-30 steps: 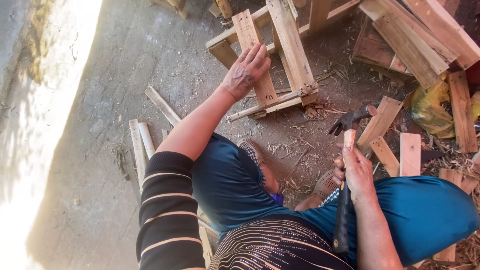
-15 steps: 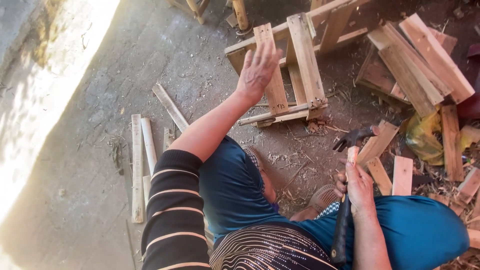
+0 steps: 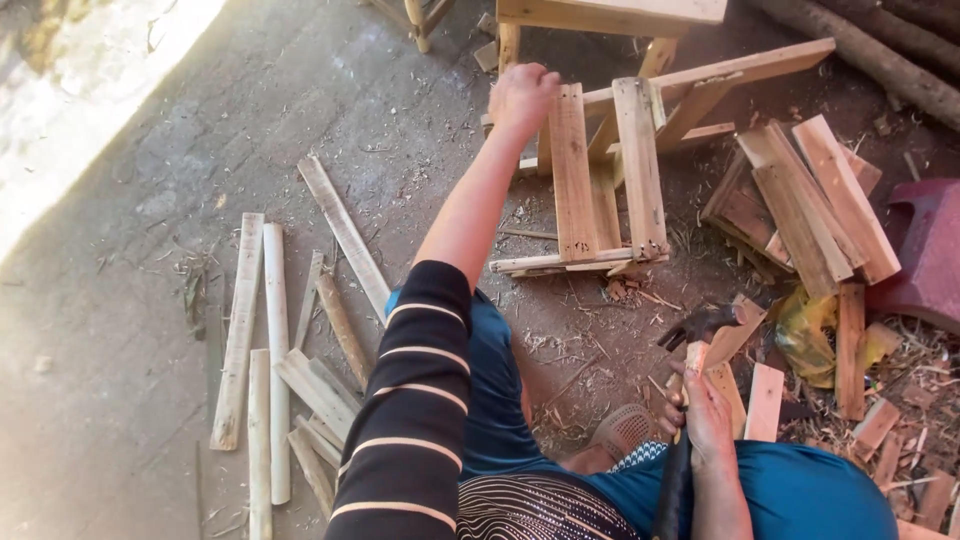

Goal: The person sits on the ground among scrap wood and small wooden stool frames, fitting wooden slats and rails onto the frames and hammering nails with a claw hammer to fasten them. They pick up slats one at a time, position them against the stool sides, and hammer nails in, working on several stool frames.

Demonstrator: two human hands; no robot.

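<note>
Head view, looking down: the left hand (image 3: 522, 98) has travelled up toward the top centre of the frame since a second ago, when it lay flat on a slat nearer the middle. It is now curled over the far end of the wooden slat frame (image 3: 600, 180), beside the long upright slat; whether the fingers actually clamp the wood I cannot tell for sure, since only the back of the fist shows. The frame itself lies right of centre on the dirt floor, and it sits much as it did in the earlier pictures, so the change looks like a shift of grip and of the head rather than a move of the piece.

Lower right, the right hand (image 3: 703, 408) is closed around the handle of a hammer (image 3: 690, 400), its dark head pointing up and left next to short offcuts (image 3: 765, 400). That grip has not changed.

At left, loose sticks (image 3: 275, 340) lie scattered on the concrete. A stack of boards (image 3: 810, 200) rests at right, near a red block (image 3: 925, 250).
</note>
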